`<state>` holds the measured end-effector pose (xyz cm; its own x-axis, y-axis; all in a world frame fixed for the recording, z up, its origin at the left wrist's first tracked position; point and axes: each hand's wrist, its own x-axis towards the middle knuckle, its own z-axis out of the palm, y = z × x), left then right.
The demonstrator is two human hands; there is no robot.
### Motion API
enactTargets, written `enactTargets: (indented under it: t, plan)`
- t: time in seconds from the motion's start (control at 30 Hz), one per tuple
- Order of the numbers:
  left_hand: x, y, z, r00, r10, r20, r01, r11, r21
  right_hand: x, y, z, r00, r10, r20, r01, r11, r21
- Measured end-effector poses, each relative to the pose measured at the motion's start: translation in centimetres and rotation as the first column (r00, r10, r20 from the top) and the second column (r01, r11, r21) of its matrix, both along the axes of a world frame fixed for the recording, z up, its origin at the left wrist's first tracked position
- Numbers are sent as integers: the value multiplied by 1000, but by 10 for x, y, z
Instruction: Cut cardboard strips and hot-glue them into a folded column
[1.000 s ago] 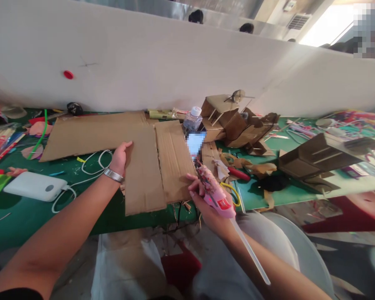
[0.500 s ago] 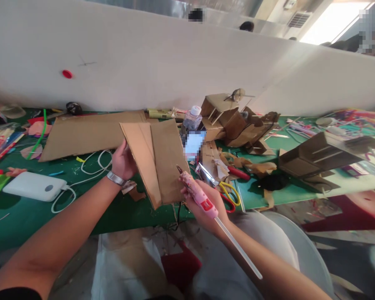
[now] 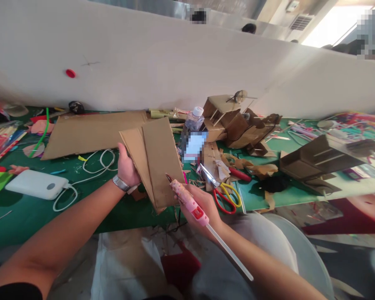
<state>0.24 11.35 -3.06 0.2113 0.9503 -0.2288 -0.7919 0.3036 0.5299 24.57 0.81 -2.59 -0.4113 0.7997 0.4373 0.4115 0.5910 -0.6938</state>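
Observation:
My left hand (image 3: 127,166), with a watch on its wrist, grips the left side of a folded cardboard piece (image 3: 162,158); most of its fingers are hidden behind the board. The piece is tilted up above the table's front edge, one brown panel overlapping another. In my right hand (image 3: 203,206) is a pink hot glue gun (image 3: 189,201), closed in my fingers. Its metal tip points up and left in front of the lower part of the front panel. A clear glue stick (image 3: 231,252) sticks out of its rear end.
On the green table (image 3: 112,218) are a white power bank (image 3: 37,185) with a cable, a large cardboard sheet (image 3: 93,133), a bottle (image 3: 195,118), a phone (image 3: 194,146) and scissors (image 3: 220,185). Cardboard models (image 3: 318,164) stand at the right, below a white partition (image 3: 143,62).
The front cardboard panel has swung left over the rear one, so less of the rear panel shows. My right hand and the glue gun have shifted slightly left and down.

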Motion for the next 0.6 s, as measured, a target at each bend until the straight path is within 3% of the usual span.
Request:
enactTargets:
  t: [0.1,0.23,0.33,0.43,0.6]
  plan:
    - [-6,0,1,998,54,-27,-53,998,39,0,0,2,1000,-6,6,6,1000,-25]
    - [-17,4,-5,996,-58,-72,57,998,-17,5,4,6,998,-40,50,42,999,-26]
    - [-20,4,-7,991,-72,-113,67,997,-47,9,6,10,998,6,59,-5,1000,-21]
    - [-18,1,-5,988,-50,-146,45,998,-33,11,6,12,996,66,64,-65,998,-15]
    - [-13,-2,2,988,-50,-146,41,997,-68,10,5,12,997,39,66,-39,999,-4]
